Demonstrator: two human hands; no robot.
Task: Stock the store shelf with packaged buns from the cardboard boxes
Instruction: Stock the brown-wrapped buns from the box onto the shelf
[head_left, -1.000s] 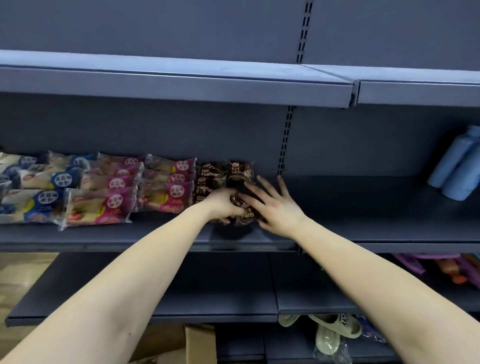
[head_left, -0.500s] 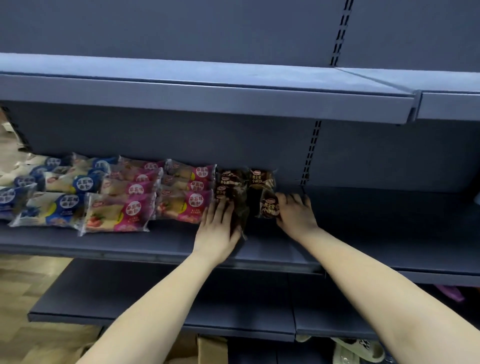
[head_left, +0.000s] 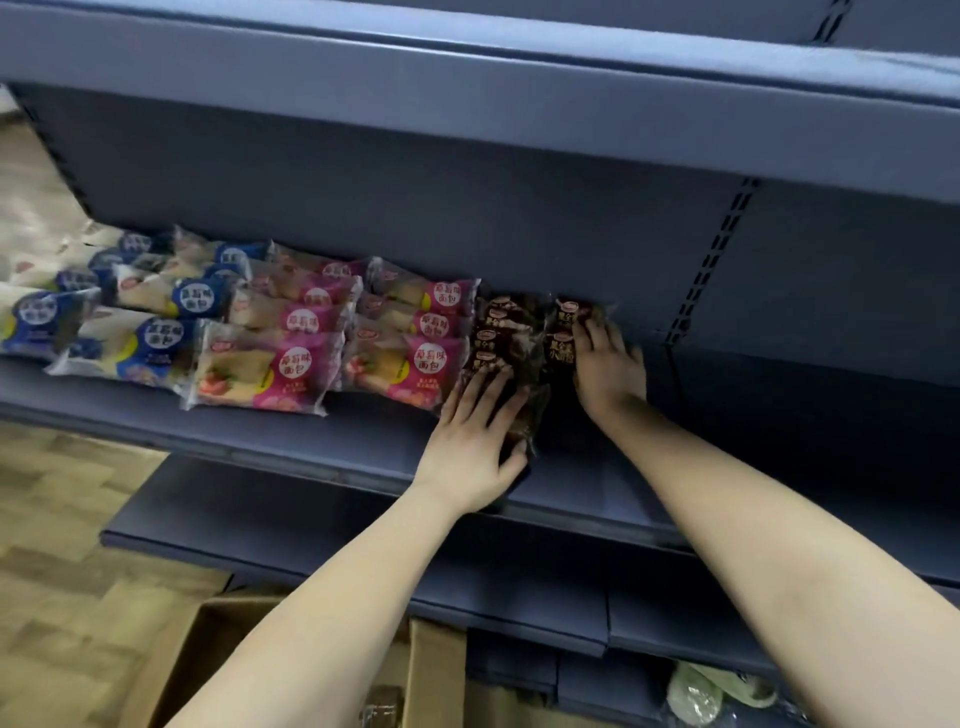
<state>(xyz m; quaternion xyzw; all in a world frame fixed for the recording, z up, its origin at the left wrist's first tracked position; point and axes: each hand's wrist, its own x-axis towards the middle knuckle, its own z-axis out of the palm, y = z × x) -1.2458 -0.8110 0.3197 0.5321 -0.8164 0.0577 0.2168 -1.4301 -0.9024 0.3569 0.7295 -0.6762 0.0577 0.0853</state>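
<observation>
Room: blue-grey store shelf (head_left: 291, 441) with a back wall, and a wood floor (head_left: 62, 519) to the left.
Blue packs: bun packs with blue labels (head_left: 156, 332) lie at the left end of the shelf, in rows from the back to the front edge.
Pink packs: bun packs with pink labels (head_left: 291, 369) lie in the middle, just beside the blue ones.
Brown packs: dark brown bun packs (head_left: 501, 332) sit right of the pink ones, touching them.
Left side: the left grip (head_left: 470, 436) lies flat with its fingers spread out straight on top of the front brown pack (head_left: 530, 410), near the front edge of the shelf.
Right side: the right grip (head_left: 608, 364) has bent fingers curled on the right edge of the right brown pack (head_left: 560, 348), farther back on the shelf.
Box: an open cardboard box (head_left: 431, 670) stands on the floor below the arms. What is inside is too dark to tell.
Lower shelf: another blue-grey shelf (head_left: 311, 525) sits under the one with the buns.
</observation>
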